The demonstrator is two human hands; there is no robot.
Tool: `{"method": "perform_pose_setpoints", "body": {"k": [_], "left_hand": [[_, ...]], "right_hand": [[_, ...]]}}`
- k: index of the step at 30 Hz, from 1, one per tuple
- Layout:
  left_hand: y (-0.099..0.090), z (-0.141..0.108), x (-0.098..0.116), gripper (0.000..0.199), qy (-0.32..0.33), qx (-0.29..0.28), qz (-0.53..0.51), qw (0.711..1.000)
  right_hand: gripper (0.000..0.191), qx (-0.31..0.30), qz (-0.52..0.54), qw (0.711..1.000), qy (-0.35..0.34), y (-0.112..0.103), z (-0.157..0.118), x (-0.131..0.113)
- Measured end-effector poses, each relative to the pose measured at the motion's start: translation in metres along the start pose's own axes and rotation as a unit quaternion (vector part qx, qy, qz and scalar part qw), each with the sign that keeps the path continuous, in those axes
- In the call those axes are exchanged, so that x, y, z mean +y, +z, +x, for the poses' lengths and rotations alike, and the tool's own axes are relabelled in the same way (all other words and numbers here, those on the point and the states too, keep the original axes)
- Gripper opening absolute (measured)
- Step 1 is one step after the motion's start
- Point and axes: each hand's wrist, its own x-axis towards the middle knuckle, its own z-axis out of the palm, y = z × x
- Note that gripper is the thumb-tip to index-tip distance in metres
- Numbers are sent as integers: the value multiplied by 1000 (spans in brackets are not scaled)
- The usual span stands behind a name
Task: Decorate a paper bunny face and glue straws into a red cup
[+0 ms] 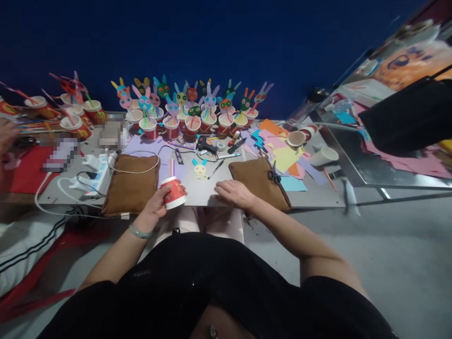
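My left hand is wrapped around a red paper cup at the table's front edge. The cup is tilted, and a striped strip shows above it. My right hand rests at the table edge with its fingers curled in; whether anything is in them is hidden. Between and beyond my hands lies a paper rabbit face with blue ears, with small paper bits just below it. A black pen lies to the right of the face.
Several red cups with paper rabbits line the back. Brown cushions flank the work spot, with scissors on the right one. Behind are a black glue gun and coloured paper. A power strip with cables is left.
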Motion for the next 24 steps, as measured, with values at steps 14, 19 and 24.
{"method": "perform_pose_setpoints", "body": {"k": [14,19,24], "left_hand": [[17,-37,-16,53,10,7,16,1000],[17,-52,-3,54,-14,-39,17,999],[24,-47,29,49,15,-33,106,994]], "right_hand": [[35,-228,121,910,323,52,146,30],[38,-204,137,892,379,85,200,39],[41,-168,172,871,429,106,218,40]]}}
